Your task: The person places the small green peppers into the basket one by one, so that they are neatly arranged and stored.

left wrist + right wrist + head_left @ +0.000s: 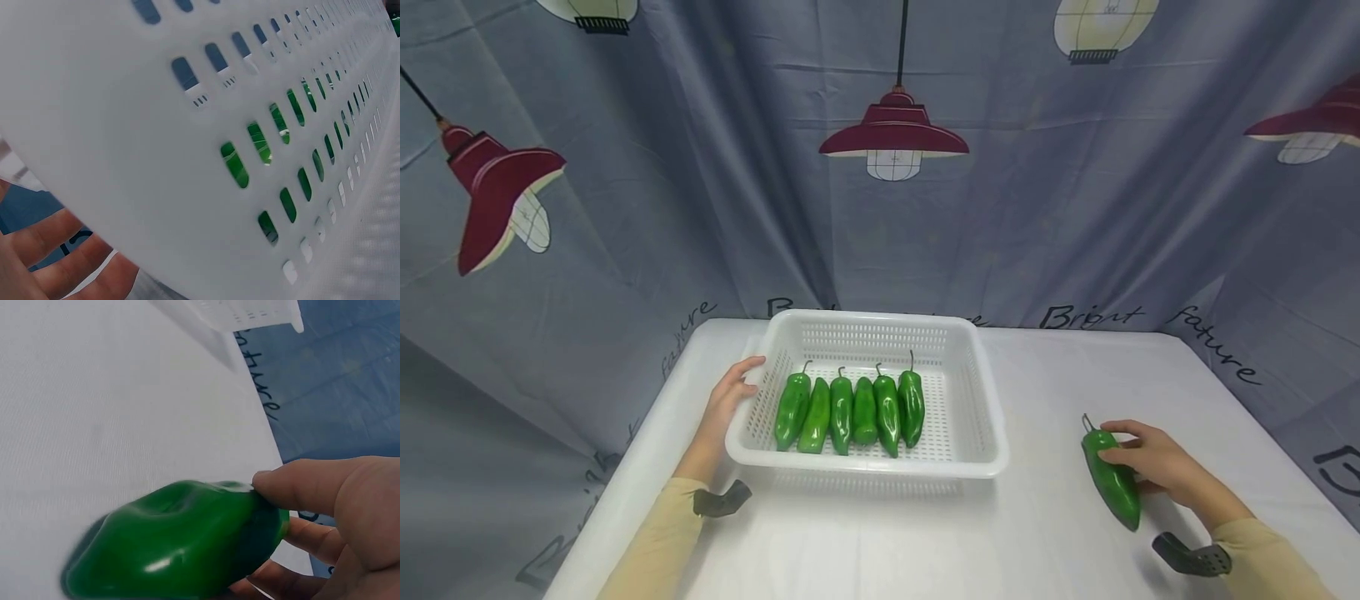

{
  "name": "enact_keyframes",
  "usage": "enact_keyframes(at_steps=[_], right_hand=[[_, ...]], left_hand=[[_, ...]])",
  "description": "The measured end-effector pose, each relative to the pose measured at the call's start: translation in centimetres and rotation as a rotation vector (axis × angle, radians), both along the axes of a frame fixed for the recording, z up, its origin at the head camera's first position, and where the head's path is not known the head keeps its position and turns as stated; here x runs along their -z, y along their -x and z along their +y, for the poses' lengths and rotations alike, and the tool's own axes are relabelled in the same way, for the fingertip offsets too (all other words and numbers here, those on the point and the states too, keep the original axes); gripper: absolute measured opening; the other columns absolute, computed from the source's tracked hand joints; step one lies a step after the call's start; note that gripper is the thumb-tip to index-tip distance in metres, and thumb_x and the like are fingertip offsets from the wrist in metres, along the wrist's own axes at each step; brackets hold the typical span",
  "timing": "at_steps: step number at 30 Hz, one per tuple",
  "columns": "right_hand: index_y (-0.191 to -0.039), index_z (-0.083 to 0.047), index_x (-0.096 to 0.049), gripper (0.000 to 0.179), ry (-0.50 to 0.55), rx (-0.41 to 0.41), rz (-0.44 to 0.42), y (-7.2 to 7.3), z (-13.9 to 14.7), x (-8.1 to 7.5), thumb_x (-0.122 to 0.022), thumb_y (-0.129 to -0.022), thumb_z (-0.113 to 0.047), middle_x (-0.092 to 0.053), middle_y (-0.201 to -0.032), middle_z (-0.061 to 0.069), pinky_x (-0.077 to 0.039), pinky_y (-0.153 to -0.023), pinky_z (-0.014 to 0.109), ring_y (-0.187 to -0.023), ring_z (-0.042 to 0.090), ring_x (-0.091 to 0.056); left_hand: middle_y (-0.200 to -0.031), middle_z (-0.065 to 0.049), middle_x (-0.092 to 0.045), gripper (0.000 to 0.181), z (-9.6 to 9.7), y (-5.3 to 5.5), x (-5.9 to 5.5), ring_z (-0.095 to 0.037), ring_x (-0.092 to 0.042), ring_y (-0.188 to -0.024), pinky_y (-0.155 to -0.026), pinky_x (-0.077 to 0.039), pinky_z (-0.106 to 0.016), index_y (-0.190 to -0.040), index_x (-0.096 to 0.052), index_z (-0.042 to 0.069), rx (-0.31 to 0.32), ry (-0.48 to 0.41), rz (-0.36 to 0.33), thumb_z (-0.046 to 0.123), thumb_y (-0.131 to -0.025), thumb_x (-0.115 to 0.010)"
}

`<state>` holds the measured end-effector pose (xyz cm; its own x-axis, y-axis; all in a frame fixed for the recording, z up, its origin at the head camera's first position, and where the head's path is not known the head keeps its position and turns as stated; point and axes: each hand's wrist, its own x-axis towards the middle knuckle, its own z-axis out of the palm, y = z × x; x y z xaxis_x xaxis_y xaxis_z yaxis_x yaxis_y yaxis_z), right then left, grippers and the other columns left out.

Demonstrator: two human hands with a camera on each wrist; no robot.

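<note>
At the right of the head view, my right hand point(1157, 458) holds a large green chili pepper point(1111, 479) near its stem end, thumb on one side and fingers on the other. The right wrist view shows this pepper point(169, 544) close up, low over the white cloth. My left hand point(730, 400) lies at the left side of a white perforated plastic basket point(977, 400), its fingers at the rim. Through the wall slots in the left wrist view, green peppers point(235, 165) show. Several green peppers point(841, 412) lie side by side in the basket's left and middle part.
White cloth point(1037, 392) covers the table under the basket and pepper. Behind it hangs a grey-blue curtain point(737, 167) printed with lamps and lettering. A black strap piece point(722, 500) sits at the left wrist, another point(1191, 557) at the right.
</note>
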<state>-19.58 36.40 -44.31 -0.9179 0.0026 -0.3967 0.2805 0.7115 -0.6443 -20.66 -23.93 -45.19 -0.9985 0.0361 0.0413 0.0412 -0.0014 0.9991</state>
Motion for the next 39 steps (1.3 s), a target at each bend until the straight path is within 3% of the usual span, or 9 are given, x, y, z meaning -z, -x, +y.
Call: enact_keyframes(at_steps=[4,7,13,19,27,35,39], right_hand=[[-0.152,0.009,-0.027,0.073,0.086,-0.004,-0.016,0.1,-0.4,0.0,-0.061,-0.099,-0.027,-0.038,-0.140,0.047,-0.063,-0.085,0.055,-0.111,0.044,-0.061],[-0.154,0.009,-0.024,0.074,0.169,-0.004,-0.032,0.4,-0.8,0.2,-0.058,-0.101,-0.029,-0.042,-0.139,0.043,-0.063,-0.086,0.047,-0.107,0.032,-0.061],[-0.157,0.007,-0.013,0.077,0.375,-0.010,-0.079,1.0,-1.5,0.6,-0.054,-0.104,-0.029,-0.063,-0.122,0.016,-0.063,-0.079,0.035,-0.097,0.014,-0.065],[-0.159,0.004,-0.007,0.074,0.597,-0.050,-0.120,1.6,-2.4,-0.1,-0.050,-0.105,-0.023,-0.063,-0.112,-0.006,-0.064,-0.084,0.035,-0.099,0.010,-0.067],[-0.159,-0.008,-0.016,0.064,0.671,-0.078,-0.090,2.6,-4.5,-3.6,-0.049,-0.107,-0.025,-0.065,-0.110,-0.005,-0.064,-0.081,0.032,-0.096,0.012,-0.069],[-0.160,-0.007,-0.008,0.069,0.648,-0.132,-0.043,3.4,-7.3,-7.9,-0.049,-0.107,-0.025,-0.067,-0.107,-0.006,-0.065,-0.080,0.032,-0.093,0.012,-0.071],[-0.159,-0.009,-0.014,0.065,0.651,-0.128,-0.034,3.9,-8.9,-9.4,-0.051,-0.107,-0.024,-0.066,-0.108,-0.007,-0.065,-0.079,0.033,-0.092,0.012,-0.070]], left_hand=[[-0.161,-0.024,-0.032,0.056,0.0,0.0,0.0,-0.012,-0.059,-0.115,-0.090,-0.059,-0.022,-0.154,-0.031,0.005,0.002,-0.003,0.000,0.008,-0.097,-0.033],[-0.161,-0.025,-0.032,0.056,0.1,-0.1,0.0,-0.012,-0.060,-0.114,-0.089,-0.059,-0.022,-0.153,-0.031,0.004,0.002,-0.012,0.005,0.007,-0.097,-0.033],[-0.160,-0.025,-0.033,0.057,0.1,0.0,0.1,-0.010,-0.060,-0.113,-0.089,-0.059,-0.021,-0.153,-0.031,0.003,-0.008,-0.013,0.005,0.007,-0.097,-0.033],[-0.159,-0.025,-0.034,0.056,0.2,-0.1,0.0,-0.003,-0.062,-0.108,-0.089,-0.059,-0.021,-0.153,-0.031,0.004,-0.004,-0.020,0.006,0.007,-0.098,-0.032],[-0.159,-0.026,-0.034,0.056,0.1,-0.2,0.0,-0.005,-0.061,-0.110,-0.089,-0.059,-0.020,-0.154,-0.030,0.003,0.001,-0.013,0.013,0.006,-0.098,-0.032],[-0.160,-0.024,-0.033,0.056,0.1,-0.2,0.0,-0.006,-0.060,-0.112,-0.090,-0.058,-0.020,-0.154,-0.032,0.005,-0.008,-0.002,0.002,0.007,-0.098,-0.032],[-0.160,-0.024,-0.033,0.056,0.1,-0.1,0.1,-0.022,-0.059,-0.122,-0.091,-0.059,-0.023,-0.154,-0.031,0.006,-0.003,-0.005,0.000,0.008,-0.098,-0.032]])
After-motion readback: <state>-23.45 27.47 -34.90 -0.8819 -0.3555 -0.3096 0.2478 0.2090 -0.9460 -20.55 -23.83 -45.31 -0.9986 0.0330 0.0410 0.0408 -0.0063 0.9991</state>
